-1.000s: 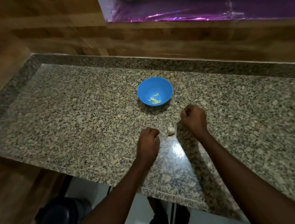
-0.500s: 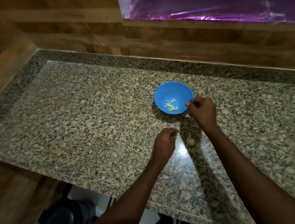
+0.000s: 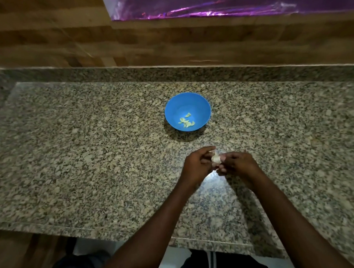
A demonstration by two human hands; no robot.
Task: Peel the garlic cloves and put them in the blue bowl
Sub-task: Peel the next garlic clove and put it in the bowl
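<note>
A blue bowl (image 3: pixel 201 106) stands on the granite counter (image 3: pixel 89 160) and holds several pale peeled garlic cloves (image 3: pixel 186 122). Nearer to me, just right of the bowl's front, both hands meet over the counter. My left hand (image 3: pixel 197 165) and my right hand (image 3: pixel 236 162) pinch a whitish piece of garlic (image 3: pixel 216 157) between their fingertips. The garlic's papery skin shows between the fingers; the rest of it is hidden by them.
A raised granite lip (image 3: pixel 174 77) runs along the back of the counter under a wooden wall (image 3: pixel 176 42). The counter's front edge (image 3: pixel 86 231) lies close to my body. A shiny purple sheet (image 3: pixel 198 5) hangs above the wall.
My right hand came back from the bowl's rim toward me. My left hand rose off the counter, and both now hold the garlic piece that lay on the counter a second ago.
</note>
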